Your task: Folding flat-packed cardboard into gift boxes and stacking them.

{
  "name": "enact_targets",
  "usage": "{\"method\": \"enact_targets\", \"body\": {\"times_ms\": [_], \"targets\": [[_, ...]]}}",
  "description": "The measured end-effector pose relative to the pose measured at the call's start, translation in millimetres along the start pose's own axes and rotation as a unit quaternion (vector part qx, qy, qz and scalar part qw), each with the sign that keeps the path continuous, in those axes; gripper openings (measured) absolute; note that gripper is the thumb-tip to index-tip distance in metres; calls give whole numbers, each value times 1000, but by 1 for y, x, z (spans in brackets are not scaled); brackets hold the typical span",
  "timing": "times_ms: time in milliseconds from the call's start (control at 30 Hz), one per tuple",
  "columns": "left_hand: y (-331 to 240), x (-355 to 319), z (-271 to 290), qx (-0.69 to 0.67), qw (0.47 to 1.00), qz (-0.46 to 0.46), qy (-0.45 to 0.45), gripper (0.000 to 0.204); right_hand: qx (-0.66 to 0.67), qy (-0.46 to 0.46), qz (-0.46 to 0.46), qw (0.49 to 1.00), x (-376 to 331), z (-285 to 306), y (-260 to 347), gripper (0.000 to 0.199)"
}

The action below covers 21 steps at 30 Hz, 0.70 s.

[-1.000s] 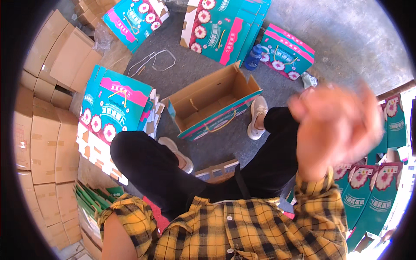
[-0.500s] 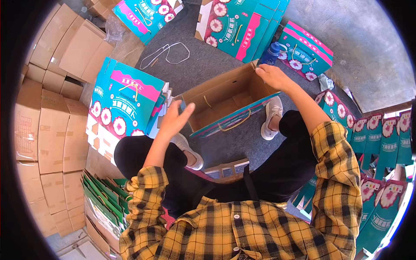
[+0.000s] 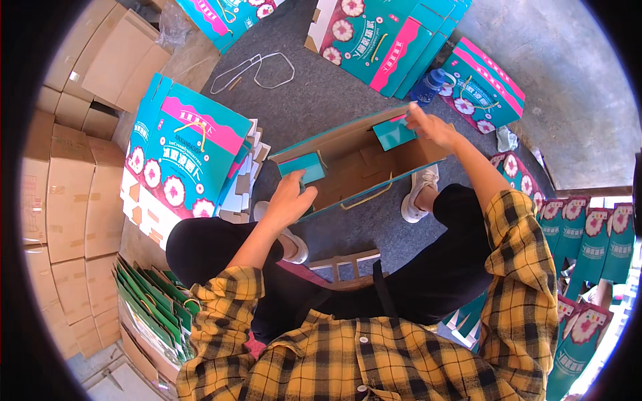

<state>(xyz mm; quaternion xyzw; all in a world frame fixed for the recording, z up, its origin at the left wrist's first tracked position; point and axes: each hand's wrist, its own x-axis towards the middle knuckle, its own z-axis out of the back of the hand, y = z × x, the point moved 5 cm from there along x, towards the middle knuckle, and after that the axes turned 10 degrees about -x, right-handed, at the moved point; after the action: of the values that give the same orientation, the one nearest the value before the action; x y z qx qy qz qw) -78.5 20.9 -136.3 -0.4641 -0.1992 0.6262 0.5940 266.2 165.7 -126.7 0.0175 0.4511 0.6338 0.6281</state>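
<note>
Grey matting covered the floor of a packing space, with plain brown cartons (image 3: 63, 180) stacked down the left of the frame and flat teal gift boxes (image 3: 184, 150) piled upper left, top centre and lower right. A blue bottle (image 3: 428, 85) lay near the top centre stack.

In the head view, an open teal carton (image 3: 354, 167) sat at the centre of the frame, between the seated person's white shoes (image 3: 418, 194). The left hand (image 3: 291, 200) pressed on the carton's left end, fingers curled against the small teal flap (image 3: 302, 167). The right hand (image 3: 431, 125) pinched the right-end flap (image 3: 394, 132) between thumb and fingers, folding it inward.

By my judgement the step in hand was forming the box, both end flaps going in. Next would call for holding those flaps down while the long side flaps close over them squarely.
</note>
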Motion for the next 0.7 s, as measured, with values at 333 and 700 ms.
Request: {"method": "enact_targets", "body": {"times_ms": [333, 700], "targets": [[2, -20, 17, -35, 999, -2, -13, 58, 46, 15, -29, 998, -6, 8, 12, 81], [-6, -35, 35, 25, 999, 9, -27, 54, -543, -57, 240, 803, 3, -29, 51, 98]]}}
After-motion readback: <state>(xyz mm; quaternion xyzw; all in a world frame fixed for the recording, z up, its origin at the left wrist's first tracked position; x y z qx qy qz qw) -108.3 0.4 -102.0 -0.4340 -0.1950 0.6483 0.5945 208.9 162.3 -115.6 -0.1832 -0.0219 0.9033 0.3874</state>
